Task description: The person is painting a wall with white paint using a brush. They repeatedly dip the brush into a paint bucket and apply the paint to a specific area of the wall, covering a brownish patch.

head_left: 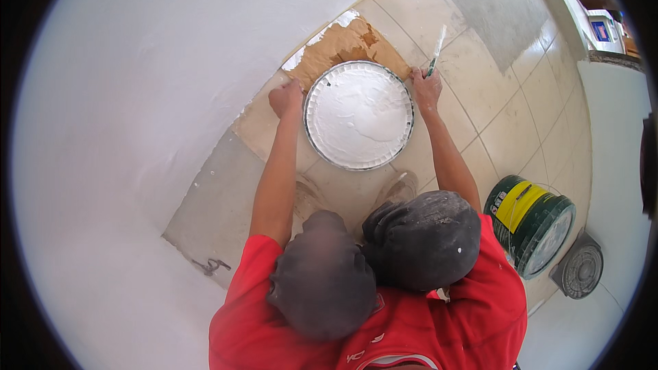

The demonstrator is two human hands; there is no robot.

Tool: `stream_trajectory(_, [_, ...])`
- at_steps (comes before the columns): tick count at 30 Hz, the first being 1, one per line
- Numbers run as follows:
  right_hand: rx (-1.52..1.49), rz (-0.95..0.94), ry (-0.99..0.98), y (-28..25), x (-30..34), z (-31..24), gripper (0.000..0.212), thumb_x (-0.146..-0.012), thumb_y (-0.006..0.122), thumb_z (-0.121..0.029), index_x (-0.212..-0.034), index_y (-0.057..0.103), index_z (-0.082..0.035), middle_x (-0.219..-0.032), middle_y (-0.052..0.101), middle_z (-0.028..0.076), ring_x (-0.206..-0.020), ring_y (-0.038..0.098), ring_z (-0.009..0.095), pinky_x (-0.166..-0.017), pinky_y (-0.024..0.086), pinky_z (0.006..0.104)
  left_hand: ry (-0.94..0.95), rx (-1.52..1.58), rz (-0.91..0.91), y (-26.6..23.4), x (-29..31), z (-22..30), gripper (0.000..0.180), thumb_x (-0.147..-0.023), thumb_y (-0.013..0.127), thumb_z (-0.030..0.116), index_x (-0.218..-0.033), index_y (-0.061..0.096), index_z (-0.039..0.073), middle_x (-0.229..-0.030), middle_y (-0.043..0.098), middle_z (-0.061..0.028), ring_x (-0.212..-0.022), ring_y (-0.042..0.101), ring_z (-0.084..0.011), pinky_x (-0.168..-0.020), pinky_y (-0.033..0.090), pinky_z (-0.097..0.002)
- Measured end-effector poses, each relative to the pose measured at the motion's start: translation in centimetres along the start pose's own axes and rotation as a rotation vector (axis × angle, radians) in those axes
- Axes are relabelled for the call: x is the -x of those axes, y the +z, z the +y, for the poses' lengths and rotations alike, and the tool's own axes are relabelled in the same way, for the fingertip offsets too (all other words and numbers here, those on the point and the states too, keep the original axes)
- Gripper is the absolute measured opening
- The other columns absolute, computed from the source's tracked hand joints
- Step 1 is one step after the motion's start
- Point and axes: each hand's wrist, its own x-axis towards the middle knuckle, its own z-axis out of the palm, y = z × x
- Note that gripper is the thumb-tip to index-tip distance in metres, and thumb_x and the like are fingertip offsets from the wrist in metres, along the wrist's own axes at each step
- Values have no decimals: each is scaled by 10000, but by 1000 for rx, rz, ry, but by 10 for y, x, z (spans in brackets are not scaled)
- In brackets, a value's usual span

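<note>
Between my feet stands a round tub (359,115), seen from above, with a white, paste-smeared top and a dark rim. I cannot tell whether that top is a lid or the paste inside. Just beyond it, a brown paper sheet (336,44) with damp patches and a white-coated edge lies on the floor along the wall. My left hand (286,98) is closed on the sheet's near left corner. My right hand (426,89) is closed around a slim tool (436,50) with a green handle part and white-coated blade, beside the sheet's right corner.
A white wall (157,96) runs along the left. Beige floor tiles (480,89) spread to the right, with a grey patch (480,0) farther off. At the right, a dark green bucket (524,219) with a yellow label lies tipped beside a dark round lid (581,267).
</note>
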Motion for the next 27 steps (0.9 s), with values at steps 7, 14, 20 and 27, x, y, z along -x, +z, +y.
stream_trajectory(7, [2, 60, -69, 1, -6, 20, 343, -909, 753, -289, -784, 547, -46, -712, 687, 74, -604, 653, 206, -645, 525, 362, -16, -19, 77, 3, 19, 16, 304, -768, 711, 294, -765, 769, -4, -746, 747, -142, -723, 727, -280, -709, 556, -408])
stream_trajectory(14, [-130, -49, -56, -42, 12, -16, 283, -1008, 601, -291, -893, 567, -34, -688, 662, 117, -653, 680, 281, -628, 522, 443, 33, -73, 44, -6, 0, -4, 311, -789, 742, 328, -792, 779, 20, -753, 751, -137, -748, 738, -276, -725, 562, -400])
stream_trajectory(20, [426, -27, -809, -102, 20, -31, 193, -993, 620, -269, -1008, 622, -77, -822, 636, 120, -822, 649, 337, -711, 514, 476, 157, -414, 214, -13, 40, 35, 327, -826, 771, 424, -920, 795, 112, -905, 781, -82, -850, 744, -274, -736, 560, -440])
stream_trajectory(27, [695, -249, -937, -141, 31, -71, 83, -903, 680, -196, -968, 657, -149, -880, 622, 60, -855, 614, 280, -772, 480, 418, 458, -652, 127, -22, 46, 26, 285, -938, 641, 453, -1014, 791, 222, -945, 771, -44, -877, 731, -297, -719, 550, -448])
